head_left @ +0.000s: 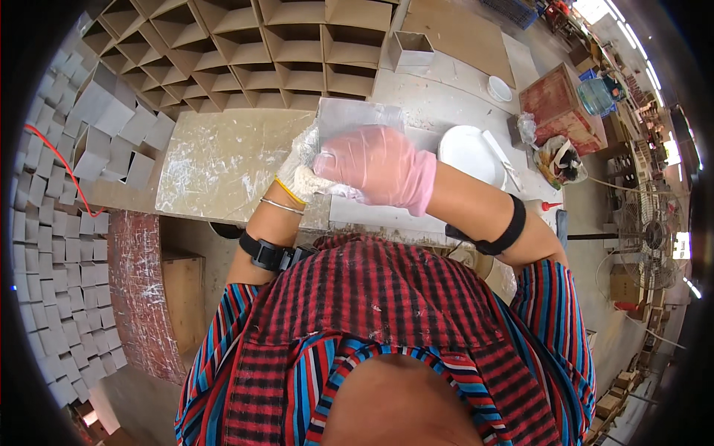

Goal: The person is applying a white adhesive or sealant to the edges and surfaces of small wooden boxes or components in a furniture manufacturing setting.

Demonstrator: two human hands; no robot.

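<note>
My left hand, in a white knit glove with a yellow cuff, is closed along the left side of a light grey box. My right hand, in a thin pink see-through glove, bends over the near part of the box, its fingers curled toward the left hand. Between them the hands hide much of the box and the exact grip. To the right of my right hand lies a round white tub, with a flat white-handled tool resting across its right side.
Open brown cardboard boxes are stacked behind the work table. An open grey box, a white bowl and a red crate stand at the back right. Many grey boxes are piled at the left. A fan stands right.
</note>
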